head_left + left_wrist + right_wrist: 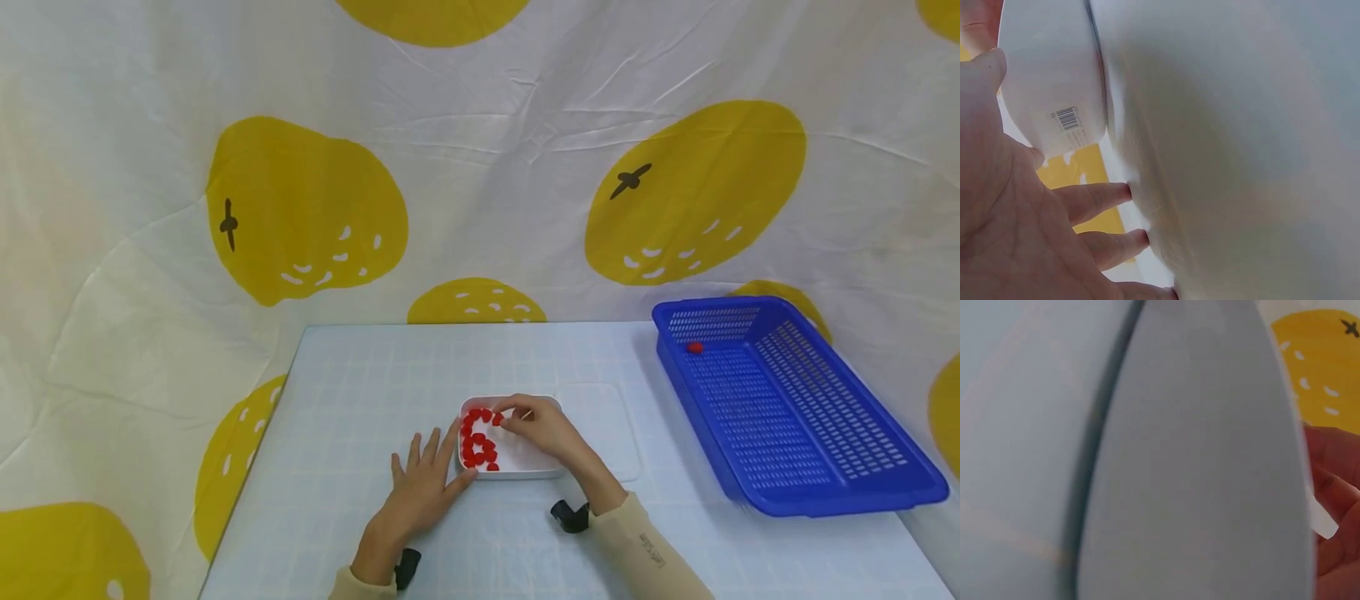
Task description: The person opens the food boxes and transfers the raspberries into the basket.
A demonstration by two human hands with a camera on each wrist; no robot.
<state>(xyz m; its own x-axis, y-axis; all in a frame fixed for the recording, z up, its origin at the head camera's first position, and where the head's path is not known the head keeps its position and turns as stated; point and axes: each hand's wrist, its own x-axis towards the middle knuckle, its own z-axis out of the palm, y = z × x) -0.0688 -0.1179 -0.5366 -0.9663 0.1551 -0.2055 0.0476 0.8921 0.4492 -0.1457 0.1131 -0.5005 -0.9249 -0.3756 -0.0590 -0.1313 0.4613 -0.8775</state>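
A shallow white box (521, 476) sits on the table with several small red pieces (468, 442) in its left half, laid along the wall and in a small cluster. My left hand (423, 482) is spread beside the box, thumb and forefinger at its left side and the other fingertips down on the tabletop. Over the box, my right hand (542, 427) pinches a small red piece (498, 419) between thumb and forefinger, near the far wall. In the right wrist view the box wall (1204, 462) hides the fingertips. A barcode (1068, 118) marks the box's side.
A blue perforated basket (817, 498) stands at the right, with one red piece (695, 347) in its far left corner. A clear flat lid (611, 433) lies right of the box. Behind the table (360, 367) hangs a fruit-print cloth (487, 183).
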